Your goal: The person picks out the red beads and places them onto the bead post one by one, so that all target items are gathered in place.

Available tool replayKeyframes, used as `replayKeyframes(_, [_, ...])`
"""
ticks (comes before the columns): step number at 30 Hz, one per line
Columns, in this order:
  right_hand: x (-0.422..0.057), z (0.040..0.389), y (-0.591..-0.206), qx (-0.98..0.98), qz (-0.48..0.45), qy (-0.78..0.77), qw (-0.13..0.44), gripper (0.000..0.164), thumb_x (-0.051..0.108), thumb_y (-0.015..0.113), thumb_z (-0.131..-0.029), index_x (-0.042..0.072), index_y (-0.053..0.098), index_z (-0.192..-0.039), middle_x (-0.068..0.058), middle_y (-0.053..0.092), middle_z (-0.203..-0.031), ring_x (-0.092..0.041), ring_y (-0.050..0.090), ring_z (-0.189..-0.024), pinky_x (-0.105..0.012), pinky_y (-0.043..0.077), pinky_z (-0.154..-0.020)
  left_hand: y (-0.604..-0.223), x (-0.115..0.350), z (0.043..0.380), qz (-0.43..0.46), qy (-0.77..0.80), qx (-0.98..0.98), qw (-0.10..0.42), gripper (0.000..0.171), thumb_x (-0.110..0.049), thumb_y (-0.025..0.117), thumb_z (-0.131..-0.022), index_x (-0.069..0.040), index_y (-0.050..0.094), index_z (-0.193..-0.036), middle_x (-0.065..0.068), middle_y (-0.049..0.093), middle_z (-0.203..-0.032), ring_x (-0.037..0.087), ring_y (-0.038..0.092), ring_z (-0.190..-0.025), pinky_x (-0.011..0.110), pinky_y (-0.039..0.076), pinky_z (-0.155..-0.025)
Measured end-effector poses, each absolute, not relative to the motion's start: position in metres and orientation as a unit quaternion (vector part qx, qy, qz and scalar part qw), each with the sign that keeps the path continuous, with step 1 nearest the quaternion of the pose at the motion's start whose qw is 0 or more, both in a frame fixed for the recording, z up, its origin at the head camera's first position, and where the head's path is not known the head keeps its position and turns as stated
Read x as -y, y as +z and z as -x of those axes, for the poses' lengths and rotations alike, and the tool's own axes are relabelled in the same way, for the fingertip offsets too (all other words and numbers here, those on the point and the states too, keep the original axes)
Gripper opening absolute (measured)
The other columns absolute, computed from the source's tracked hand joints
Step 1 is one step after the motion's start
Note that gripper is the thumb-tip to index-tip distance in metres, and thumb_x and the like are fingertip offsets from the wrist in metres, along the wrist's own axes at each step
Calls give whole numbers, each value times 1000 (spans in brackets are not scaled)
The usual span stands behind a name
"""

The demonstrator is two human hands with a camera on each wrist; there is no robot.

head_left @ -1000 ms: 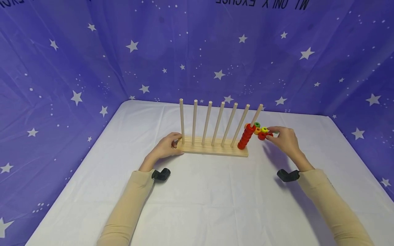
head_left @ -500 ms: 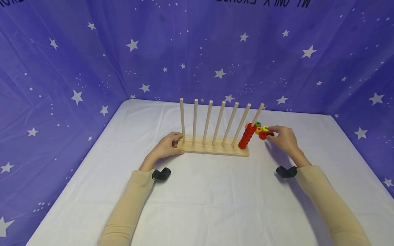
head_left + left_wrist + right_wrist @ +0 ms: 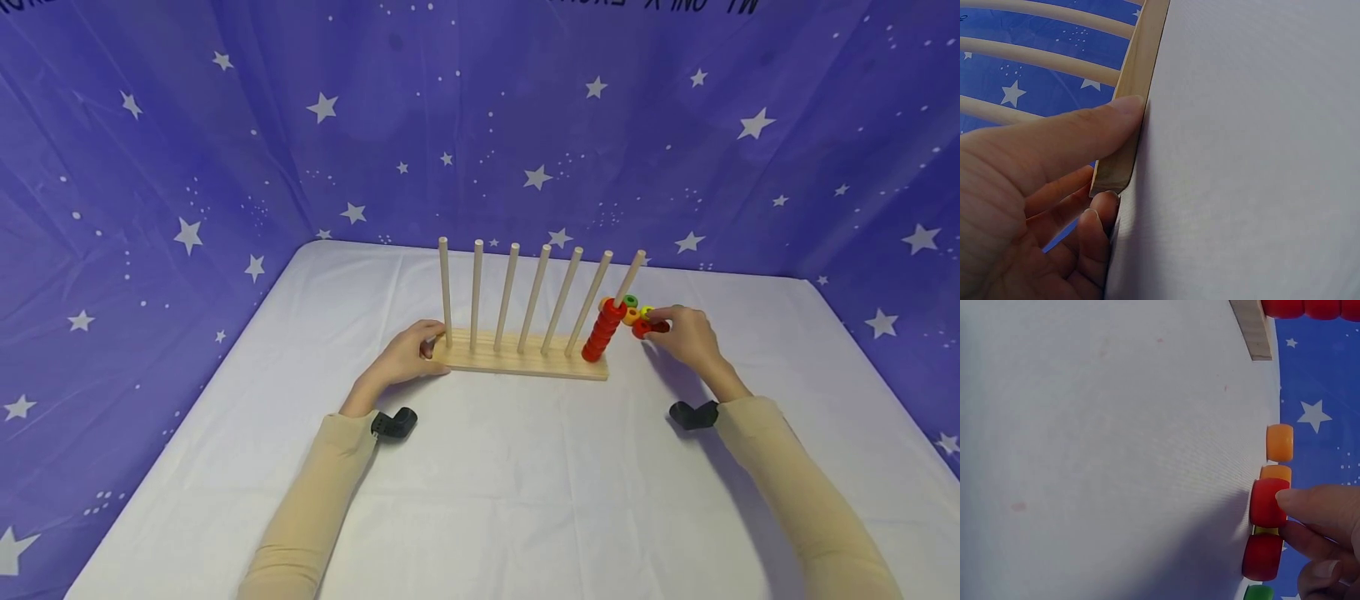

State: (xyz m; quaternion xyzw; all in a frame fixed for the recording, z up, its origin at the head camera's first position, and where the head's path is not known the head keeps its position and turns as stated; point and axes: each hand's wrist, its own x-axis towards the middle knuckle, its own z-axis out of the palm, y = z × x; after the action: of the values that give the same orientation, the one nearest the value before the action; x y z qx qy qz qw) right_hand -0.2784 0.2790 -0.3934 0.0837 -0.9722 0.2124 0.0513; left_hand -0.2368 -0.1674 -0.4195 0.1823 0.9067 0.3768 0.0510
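A wooden bead rack (image 3: 517,361) stands on the table, its upright pegs in a row. Red beads (image 3: 602,331) are stacked on its rightmost peg; the other pegs are bare. My left hand (image 3: 405,357) grips the rack's left end, thumb on the front edge (image 3: 1138,125) and fingers around the end. To the right of the rack, my right hand (image 3: 688,337) pinches a loose red bead (image 3: 1267,503) between thumb and index finger, the bead still low at the table. A second red bead (image 3: 1262,557) lies beside it, partly behind the fingers in the head view.
Loose orange beads (image 3: 1280,443), a green bead (image 3: 631,301) and a yellow bead (image 3: 647,313) lie close around the right fingers, behind and right of the rack. A white cloth (image 3: 495,475) covers the table. A purple starry curtain (image 3: 480,125) hangs behind.
My right hand has shifted slightly left, from the right-hand red bead to the red bead nearer the rack. My left hand keeps its hold on the rack's end.
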Motion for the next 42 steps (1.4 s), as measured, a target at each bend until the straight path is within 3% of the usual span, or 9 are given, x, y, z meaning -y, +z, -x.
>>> replayKeyframes(15, [-273,281,-402,978,-93,180,46,36,17,73,-78,-3,68,-107,-22,66,-90,-30,54,-81,-36,44,-64,-420,167,237,-179,376,-908,54,73,-13,77,-74,4,43,-137,19,45,-138,17,50,-81,24,41,-70])
replayKeyframes(36, [-275,270,-395,977,-87,183,71,40,19,75,-77,-5,67,-108,-23,67,-93,-35,59,-85,-46,48,-70,-420,168,239,-183,374,-908,52,74,-13,77,-74,6,43,-137,20,46,-137,18,51,-81,23,41,-70])
replayKeyframes(42, [-276,266,-393,976,-93,185,74,40,21,75,-77,-5,67,-107,-23,68,-92,-31,58,-79,-33,44,-59,-421,168,238,-182,379,-906,53,73,-13,77,-74,6,43,-136,20,46,-137,18,51,-81,23,41,-69])
